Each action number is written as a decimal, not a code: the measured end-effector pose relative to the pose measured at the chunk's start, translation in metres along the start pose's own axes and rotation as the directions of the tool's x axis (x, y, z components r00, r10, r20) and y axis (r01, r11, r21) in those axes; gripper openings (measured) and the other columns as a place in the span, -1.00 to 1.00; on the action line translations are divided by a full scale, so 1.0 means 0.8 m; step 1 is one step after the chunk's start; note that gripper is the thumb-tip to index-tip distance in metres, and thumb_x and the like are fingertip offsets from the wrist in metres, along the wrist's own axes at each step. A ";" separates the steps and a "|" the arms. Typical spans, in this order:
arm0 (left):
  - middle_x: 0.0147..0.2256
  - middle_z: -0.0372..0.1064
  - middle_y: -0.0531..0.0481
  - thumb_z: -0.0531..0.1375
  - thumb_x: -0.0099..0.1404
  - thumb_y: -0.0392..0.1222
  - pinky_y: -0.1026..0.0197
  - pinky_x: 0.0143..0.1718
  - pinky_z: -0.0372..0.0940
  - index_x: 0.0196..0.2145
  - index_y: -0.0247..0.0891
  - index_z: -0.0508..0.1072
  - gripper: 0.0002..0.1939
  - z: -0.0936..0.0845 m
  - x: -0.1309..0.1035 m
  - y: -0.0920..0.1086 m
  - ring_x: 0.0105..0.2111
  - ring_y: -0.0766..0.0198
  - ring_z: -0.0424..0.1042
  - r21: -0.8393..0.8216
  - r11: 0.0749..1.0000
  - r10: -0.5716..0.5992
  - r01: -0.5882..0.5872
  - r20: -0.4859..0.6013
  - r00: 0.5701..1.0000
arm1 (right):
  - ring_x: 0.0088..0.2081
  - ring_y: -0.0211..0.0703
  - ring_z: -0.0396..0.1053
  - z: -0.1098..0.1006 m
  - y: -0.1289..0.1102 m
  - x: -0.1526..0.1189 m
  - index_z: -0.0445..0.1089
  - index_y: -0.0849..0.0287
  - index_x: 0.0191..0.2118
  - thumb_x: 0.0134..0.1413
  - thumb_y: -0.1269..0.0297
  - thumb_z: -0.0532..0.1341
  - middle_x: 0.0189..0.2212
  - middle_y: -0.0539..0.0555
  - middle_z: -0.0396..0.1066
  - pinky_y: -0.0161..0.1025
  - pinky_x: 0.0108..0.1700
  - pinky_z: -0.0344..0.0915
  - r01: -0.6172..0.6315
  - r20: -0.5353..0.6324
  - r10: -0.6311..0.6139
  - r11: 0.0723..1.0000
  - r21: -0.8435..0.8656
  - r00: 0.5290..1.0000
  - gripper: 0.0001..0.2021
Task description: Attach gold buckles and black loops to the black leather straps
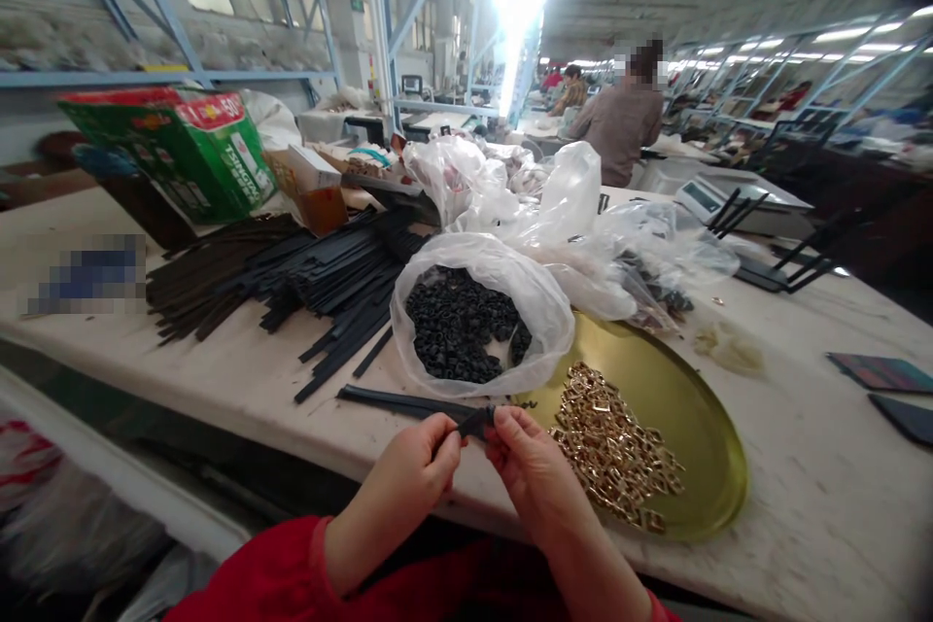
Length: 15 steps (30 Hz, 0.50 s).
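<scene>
Near the table's front edge, my left hand point(419, 464) pinches a black strap point(472, 422). My right hand point(526, 463) is closed on the strap's right end, close beside the left hand. A small dark piece seems to sit at that end, but my fingers partly hide it. Just behind my hands lie more dark straps point(394, 398). Beyond them an open plastic bag point(550, 350) holds many small black loops point(459, 321). To the right, a gold oval tray point(710, 466) carries a pile of small gold metal buckles point(616, 442).
Bundles of black strips point(328, 262) spread at the left, by a green and red box point(211, 155). Clear plastic bags point(561, 204) lie behind. A scale point(704, 199), a black rack point(773, 272) and a phone point(885, 372) are at right. A person point(619, 126) sits farther back.
</scene>
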<state>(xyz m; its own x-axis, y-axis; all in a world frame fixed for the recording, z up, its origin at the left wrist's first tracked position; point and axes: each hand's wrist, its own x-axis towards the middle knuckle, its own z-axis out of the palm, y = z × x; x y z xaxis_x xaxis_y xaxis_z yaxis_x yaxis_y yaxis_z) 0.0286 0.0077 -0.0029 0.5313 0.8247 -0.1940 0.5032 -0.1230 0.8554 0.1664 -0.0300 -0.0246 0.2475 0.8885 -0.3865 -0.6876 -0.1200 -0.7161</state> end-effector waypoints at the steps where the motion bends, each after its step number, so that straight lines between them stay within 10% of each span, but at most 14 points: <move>1: -0.63 0.16 0.14 -0.09 0.26 -0.15 0.35 -0.57 0.07 -0.50 -0.24 0.23 -0.76 0.000 -0.004 0.002 -0.61 0.37 0.20 0.047 0.999 0.027 -0.026 -0.005 1.000 | -0.57 -0.39 0.16 -0.004 0.002 -0.003 0.34 0.19 -0.55 -0.34 0.16 0.42 -0.64 -0.12 0.29 -0.40 -0.49 0.11 0.046 0.006 -0.046 0.998 -0.053 0.999 -0.72; 6: -0.56 0.24 0.10 -0.09 0.29 -0.13 0.32 -0.48 0.06 -0.44 -0.24 0.33 -0.72 -0.001 -0.024 0.012 -0.52 0.34 0.23 0.192 0.977 0.081 -0.090 0.052 0.995 | -0.50 -0.32 0.22 -0.024 0.007 -0.016 0.41 0.15 -0.33 -0.24 0.14 0.37 -0.57 -0.09 0.31 -0.34 -0.39 0.17 0.201 0.074 -0.187 0.931 -0.305 0.980 -0.70; 15: -0.50 0.34 0.07 -0.07 0.28 -0.16 0.34 -0.45 0.09 -0.46 -0.23 0.37 -0.72 0.002 -0.040 0.014 -0.48 0.32 0.29 0.300 0.940 0.099 -0.165 0.224 0.969 | -0.55 -0.32 0.26 -0.034 0.017 -0.044 0.41 0.19 -0.41 -0.31 0.10 0.38 -0.65 -0.08 0.34 -0.32 -0.40 0.20 0.053 0.169 0.013 0.925 -0.377 0.985 -0.68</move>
<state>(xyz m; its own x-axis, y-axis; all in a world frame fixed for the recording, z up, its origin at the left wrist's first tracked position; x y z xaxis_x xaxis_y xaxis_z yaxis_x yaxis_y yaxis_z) 0.0179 -0.0211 0.0119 0.7178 0.6634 -0.2112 0.5892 -0.4172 0.6920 0.1669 -0.0752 -0.0366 0.1193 0.9490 -0.2918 -0.3654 -0.2313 -0.9016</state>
